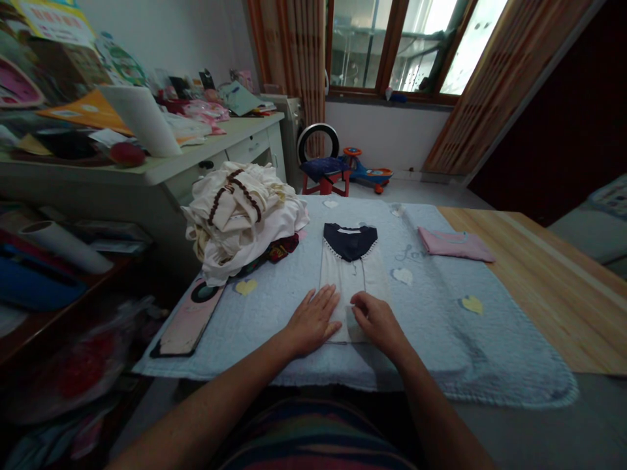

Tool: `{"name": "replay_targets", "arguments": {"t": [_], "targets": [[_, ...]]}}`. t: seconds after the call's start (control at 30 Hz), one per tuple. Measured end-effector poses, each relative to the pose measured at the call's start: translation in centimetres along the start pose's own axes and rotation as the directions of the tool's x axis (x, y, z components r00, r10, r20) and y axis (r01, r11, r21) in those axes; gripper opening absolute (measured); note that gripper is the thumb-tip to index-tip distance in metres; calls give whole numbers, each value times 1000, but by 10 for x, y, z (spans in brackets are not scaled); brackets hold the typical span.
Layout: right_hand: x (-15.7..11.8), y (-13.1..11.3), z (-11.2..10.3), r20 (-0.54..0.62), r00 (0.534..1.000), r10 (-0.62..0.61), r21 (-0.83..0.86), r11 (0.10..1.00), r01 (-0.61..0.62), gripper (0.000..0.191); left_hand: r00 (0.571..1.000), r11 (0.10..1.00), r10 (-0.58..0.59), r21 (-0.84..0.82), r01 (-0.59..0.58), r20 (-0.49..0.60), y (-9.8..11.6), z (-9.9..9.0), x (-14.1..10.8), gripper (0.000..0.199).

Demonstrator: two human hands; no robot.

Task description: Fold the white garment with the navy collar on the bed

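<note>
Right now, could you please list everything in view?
folded garment: 1, white with navy collar, blanket centre
clothes pile: 1, mostly cream, blanket's far left
folded cloth: 1, pink, right, over blanket edge
flat object: 1, pink with dark ring, left edge
blanket: 1, pale blue, on table
table: 1, wood-toned, under blanket
desk: 1, pale, left, clutter on top
stool: 1, red, behind table
toy car: 1, blue and orange, floor
curtains: 2, orange-brown, beside window
window: 1, brown-framed, back wall
left hand: 1, bare, flat on folded garment
right hand: 1, bare, at folded garment's lower right
</note>
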State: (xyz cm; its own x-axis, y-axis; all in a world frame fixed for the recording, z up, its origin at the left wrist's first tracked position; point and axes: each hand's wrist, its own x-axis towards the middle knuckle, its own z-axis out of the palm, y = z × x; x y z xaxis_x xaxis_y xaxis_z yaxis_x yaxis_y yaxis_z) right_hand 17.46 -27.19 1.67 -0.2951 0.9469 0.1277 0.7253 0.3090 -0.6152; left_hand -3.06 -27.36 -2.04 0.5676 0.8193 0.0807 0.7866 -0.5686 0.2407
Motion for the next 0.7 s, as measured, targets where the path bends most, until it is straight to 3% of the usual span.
{"name": "replay_targets", "arguments": {"t": [0.07,0.2,0.43,0.7], "targets": [[1,10,3,-138,989,-51,-90,995,38,21,1000,1000,-5,17,5,5,4,0,0,64],[-2,32,18,-236,969,-79,-211,977,28,43,1000,999,-7,42,8,-30,9,5,1,65],[-14,43,35,-134,989,-63,-331,944,15,44,999,999,32,24,-32,-36,10,3,1,61],[-20,37,30,-104,992,-74,-288,957,41,43,998,998,60,-5,-61,-32,15,-6,2,59]]}}
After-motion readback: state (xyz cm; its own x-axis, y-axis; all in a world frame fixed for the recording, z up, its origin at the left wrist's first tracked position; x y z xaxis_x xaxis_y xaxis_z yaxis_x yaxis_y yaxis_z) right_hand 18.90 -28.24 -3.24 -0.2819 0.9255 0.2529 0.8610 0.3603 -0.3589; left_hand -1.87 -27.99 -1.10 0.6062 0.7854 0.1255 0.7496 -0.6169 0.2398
